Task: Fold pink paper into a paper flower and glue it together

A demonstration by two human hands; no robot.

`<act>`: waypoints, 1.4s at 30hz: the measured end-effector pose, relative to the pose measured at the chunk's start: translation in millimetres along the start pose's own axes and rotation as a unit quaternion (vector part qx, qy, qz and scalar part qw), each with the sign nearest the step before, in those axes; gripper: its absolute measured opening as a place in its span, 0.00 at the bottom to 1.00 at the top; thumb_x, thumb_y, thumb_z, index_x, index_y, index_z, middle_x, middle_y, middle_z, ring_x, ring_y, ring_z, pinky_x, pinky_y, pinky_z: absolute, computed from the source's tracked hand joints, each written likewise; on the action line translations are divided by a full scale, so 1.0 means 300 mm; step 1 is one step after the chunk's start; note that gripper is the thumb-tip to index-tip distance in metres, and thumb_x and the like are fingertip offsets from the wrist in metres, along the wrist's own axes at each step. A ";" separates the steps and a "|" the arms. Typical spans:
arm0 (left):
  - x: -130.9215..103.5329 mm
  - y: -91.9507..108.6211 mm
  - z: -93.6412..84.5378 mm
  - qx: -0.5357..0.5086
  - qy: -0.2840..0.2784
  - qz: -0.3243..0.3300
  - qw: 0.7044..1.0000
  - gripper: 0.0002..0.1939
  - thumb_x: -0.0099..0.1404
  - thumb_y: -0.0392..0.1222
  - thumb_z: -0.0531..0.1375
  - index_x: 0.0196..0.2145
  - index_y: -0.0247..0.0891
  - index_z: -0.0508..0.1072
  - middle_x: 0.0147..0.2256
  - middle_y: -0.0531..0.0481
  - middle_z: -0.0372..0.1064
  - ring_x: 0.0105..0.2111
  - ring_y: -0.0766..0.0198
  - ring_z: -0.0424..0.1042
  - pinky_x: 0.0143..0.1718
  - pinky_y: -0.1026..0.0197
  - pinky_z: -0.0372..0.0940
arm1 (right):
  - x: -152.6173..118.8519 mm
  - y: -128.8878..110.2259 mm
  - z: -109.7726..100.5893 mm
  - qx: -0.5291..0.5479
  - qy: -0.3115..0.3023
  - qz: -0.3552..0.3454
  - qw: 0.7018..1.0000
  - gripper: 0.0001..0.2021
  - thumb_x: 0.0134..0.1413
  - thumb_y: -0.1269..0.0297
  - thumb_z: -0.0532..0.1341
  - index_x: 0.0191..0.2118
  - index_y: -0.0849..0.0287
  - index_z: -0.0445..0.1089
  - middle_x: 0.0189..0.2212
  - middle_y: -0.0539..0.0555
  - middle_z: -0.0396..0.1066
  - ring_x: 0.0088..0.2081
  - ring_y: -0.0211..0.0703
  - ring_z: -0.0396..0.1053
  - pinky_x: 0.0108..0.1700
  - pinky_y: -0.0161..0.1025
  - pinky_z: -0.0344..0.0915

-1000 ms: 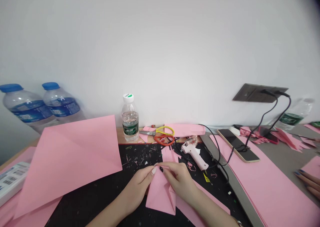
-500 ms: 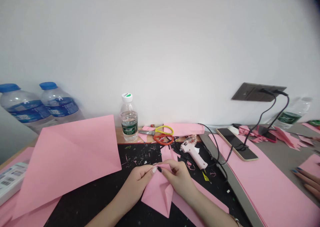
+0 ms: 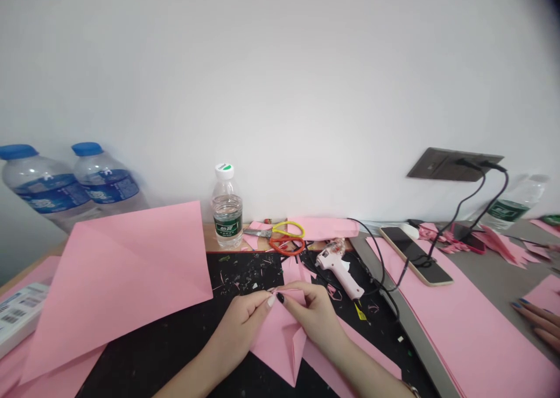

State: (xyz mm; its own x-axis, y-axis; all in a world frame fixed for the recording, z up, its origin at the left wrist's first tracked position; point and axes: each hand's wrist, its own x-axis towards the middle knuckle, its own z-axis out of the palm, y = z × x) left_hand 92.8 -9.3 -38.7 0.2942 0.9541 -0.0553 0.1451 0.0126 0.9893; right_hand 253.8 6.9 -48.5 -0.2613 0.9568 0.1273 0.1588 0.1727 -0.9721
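A folded piece of pink paper (image 3: 280,342) hangs between my two hands, low in the middle of the view, its pointed end toward me. My left hand (image 3: 247,319) pinches its top edge from the left, thumb and fingers closed. From the right, my right hand (image 3: 310,310) pinches the same edge, the two thumbs nearly touching. Flaps of the paper fold over on its right side. Another pink sheet (image 3: 371,351) lies under my right forearm on the black mat (image 3: 161,357).
Behind my hands are a water bottle (image 3: 227,217), scissors (image 3: 289,237) and a glue gun (image 3: 341,269) with its cord. A large pink sheet (image 3: 131,269) is at left. A phone (image 3: 415,255) rests on pink paper at right, near another person's hand (image 3: 540,322).
The top edge of the paper is bent over a little more near my right thumb. Both hands keep their pinch, in almost the same place.
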 end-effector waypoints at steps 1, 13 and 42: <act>-0.001 0.003 0.000 0.003 -0.002 0.004 1.000 0.18 0.62 0.49 0.52 0.28 0.36 0.75 0.27 0.50 0.70 0.30 0.59 0.63 0.30 0.64 0.57 | -0.001 -0.004 0.000 -0.005 0.002 -0.008 1.000 0.08 0.50 0.66 0.61 0.36 0.59 0.76 0.33 0.55 0.77 0.37 0.48 0.74 0.42 0.44 0.70; -0.012 -0.019 0.011 0.036 0.015 0.015 0.999 0.19 0.64 0.48 0.50 0.21 0.36 0.67 0.21 0.55 0.59 0.24 0.65 0.55 0.25 0.65 0.51 | -0.018 0.010 -0.011 -0.158 -0.018 -0.191 0.969 0.13 0.53 0.73 0.55 0.42 0.55 0.72 0.39 0.54 0.75 0.39 0.43 0.73 0.40 0.40 0.70; 0.004 -0.036 0.000 -0.181 0.046 -0.041 0.982 0.13 0.62 0.47 0.56 0.37 0.36 0.74 0.28 0.51 0.71 0.29 0.61 0.66 0.34 0.62 0.61 | -0.016 0.013 -0.022 -0.166 -0.037 -0.117 0.978 0.24 0.56 0.69 0.54 0.58 0.55 0.50 0.53 0.59 0.61 0.52 0.46 0.62 0.52 0.45 0.60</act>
State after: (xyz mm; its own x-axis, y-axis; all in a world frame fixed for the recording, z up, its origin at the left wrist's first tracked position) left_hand 91.5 -8.1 -49.4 0.2057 0.9684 -0.1412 -0.1845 0.1801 0.9662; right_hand 261.9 4.6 -51.5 -0.3947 0.8641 0.3121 0.3842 0.4639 -0.7982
